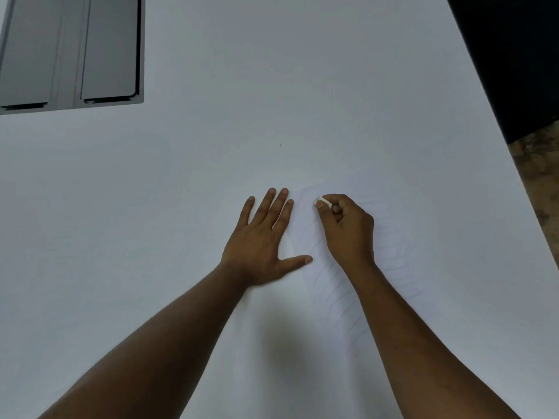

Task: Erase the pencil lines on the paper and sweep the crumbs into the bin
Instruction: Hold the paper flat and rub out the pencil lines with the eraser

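Left hand (261, 237) lies flat, palm down, fingers spread, thumb out to the right; grasping nothing, pressing on the white table (151, 207) at or near the left edge of the paper (305, 228).

Right hand (348, 228) is clenched around a small white eraser (321, 202), pinched between thumb and fingertips. Only the eraser's far-left tip shows; the rest is hidden in the fist. That tip sits at the paper surface, but contact is hard to confirm.

The paper is white on white, so its edges are barely visible: a faint far-left corner just right of the left fingertips, and the left edge running down past the thumb. The right and near edges are lost, partly under the right forearm.

Pencil lines (332, 293) are faint short curved strokes, seen left of the right forearm and also to its right; some are covered by the arm. Can't make out any crumbs.

Far left: grey panel (72, 52), cut off by the frame's top and left. Far right: dark area (514, 55) beyond the table edge, contents unreadable, with a strip of mottled floor (541, 182) below it.
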